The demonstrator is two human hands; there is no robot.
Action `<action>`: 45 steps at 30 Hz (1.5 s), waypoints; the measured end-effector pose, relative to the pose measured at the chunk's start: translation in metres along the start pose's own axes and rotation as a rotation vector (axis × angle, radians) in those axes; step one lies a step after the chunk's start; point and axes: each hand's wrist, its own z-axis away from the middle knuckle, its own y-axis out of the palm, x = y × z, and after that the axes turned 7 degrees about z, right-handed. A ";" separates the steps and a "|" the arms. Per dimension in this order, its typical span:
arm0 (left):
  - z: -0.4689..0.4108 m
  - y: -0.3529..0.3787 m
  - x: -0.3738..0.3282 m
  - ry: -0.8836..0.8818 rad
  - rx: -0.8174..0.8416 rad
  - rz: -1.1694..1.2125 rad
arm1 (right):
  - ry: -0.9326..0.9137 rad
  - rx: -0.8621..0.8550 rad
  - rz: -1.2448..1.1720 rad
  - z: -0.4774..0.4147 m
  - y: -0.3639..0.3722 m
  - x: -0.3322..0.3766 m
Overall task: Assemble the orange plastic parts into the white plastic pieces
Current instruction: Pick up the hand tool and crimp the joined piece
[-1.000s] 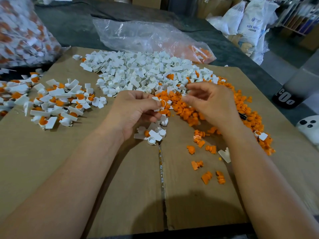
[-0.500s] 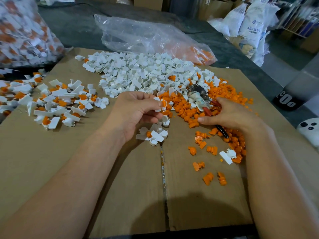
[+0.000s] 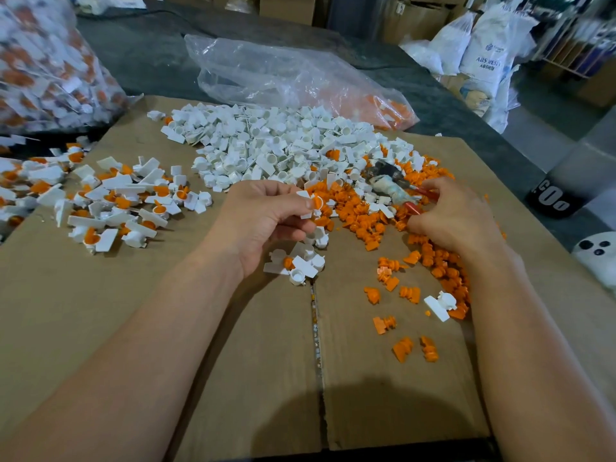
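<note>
Cardboard (image 3: 166,328) — white piece (image 3: 304,195), curled left hand (image 3: 263,221)

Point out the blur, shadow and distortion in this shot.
Head view: full bag blurred; shadow darkens the cardboard bottom centre; glare on the clear bag; edges bow; left hand with its white piece and right hand on the pliers fairly sharp.

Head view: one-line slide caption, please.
Left hand pinches a white piece with orange insert; right hand grips a red-handled tool over loose orange parts on cardboard.
</note>
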 end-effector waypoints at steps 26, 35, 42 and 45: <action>-0.006 0.003 0.001 0.307 -0.147 0.210 | -0.415 -0.033 -0.152 0.030 -0.005 0.045; -0.007 0.003 0.002 0.314 -0.148 0.238 | -0.454 0.044 -0.174 0.038 -0.005 0.055; -0.007 0.004 0.003 0.347 -0.157 0.209 | -0.480 0.081 -0.204 0.042 -0.006 0.055; -0.006 0.004 0.003 0.344 -0.161 0.193 | -0.493 0.087 -0.222 0.041 -0.006 0.054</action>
